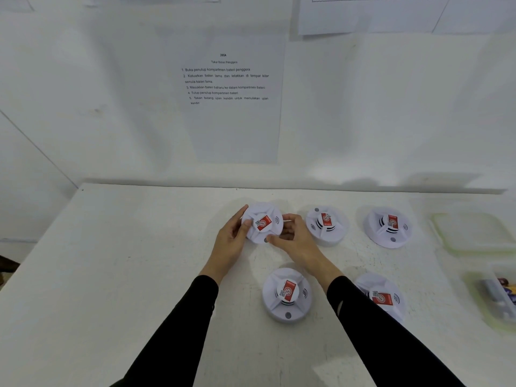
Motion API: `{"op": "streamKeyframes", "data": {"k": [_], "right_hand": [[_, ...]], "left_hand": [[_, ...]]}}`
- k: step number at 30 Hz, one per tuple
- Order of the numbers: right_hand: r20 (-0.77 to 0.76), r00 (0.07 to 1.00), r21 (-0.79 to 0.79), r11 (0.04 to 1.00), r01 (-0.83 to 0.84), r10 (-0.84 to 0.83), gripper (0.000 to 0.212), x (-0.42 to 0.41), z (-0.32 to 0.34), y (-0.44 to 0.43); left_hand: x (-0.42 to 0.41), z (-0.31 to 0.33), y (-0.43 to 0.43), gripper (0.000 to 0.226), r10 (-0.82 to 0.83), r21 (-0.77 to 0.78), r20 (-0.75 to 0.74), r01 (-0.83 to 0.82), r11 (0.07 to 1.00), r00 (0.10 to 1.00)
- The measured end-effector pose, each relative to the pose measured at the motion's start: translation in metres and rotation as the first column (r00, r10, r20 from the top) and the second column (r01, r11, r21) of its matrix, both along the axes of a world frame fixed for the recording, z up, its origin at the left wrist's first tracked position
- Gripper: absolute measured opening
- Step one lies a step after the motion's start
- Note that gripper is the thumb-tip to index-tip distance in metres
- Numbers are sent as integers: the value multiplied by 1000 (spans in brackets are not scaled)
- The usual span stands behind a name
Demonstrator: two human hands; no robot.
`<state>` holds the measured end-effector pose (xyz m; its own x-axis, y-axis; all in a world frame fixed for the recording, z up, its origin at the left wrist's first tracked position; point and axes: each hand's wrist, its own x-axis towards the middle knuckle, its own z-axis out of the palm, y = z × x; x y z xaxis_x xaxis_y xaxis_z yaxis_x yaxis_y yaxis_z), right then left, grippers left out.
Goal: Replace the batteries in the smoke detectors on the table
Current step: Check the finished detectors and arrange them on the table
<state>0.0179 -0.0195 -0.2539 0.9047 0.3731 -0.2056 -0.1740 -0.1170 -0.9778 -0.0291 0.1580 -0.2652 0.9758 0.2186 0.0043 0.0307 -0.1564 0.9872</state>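
Sleeves nearest, both mine | left hand (233, 238) and right hand (293, 236) clamped on opposite sides of the far-left smoke detector (262, 223), tilted at the bench (125, 261) | 4 others sit right of and nearer than my hands | step: opening the first unit | next: turn it over, find its battery cover.

The left half of the table (111, 275) lies bare and offers free passage. The right half is crowded: the back row holds three smoke detectors, the leftmost (262, 223) gripped between left hand (233, 241) and right hand (293, 238). Two more detectors (287, 294) sit in the front row, with narrow lanes between. Plastic containers (472, 233) block the right edge. A wall (111, 121) closes the rear.
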Motion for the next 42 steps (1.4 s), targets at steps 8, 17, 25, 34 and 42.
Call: {"op": "streamKeyframes", "data": {"k": [8,17,25,34,42], "right_hand": [[-106,994,55,998,26,-20,30,13,-8,-7],[9,1000,-8,1000,15,-14,29,13,-12,-5],[44,999,5,1000,22,-22,25,11,-10,-5],[43,999,6,1000,20,-20,27,11,-8,-6],[37,999,4,1000,20,-20,26,11,-9,-7]], "left_hand": [[-1,4,0,44,10,-3,-11,-10,1000,1000],[-1,1,1,35,52,-38,10,-51,998,999],[-2,1,-1,32,63,-40,24,-62,997,998],[-2,1,0,35,63,-53,30,-62,997,998],[-1,-1,2,36,48,-41,38,-47,998,998]]}}
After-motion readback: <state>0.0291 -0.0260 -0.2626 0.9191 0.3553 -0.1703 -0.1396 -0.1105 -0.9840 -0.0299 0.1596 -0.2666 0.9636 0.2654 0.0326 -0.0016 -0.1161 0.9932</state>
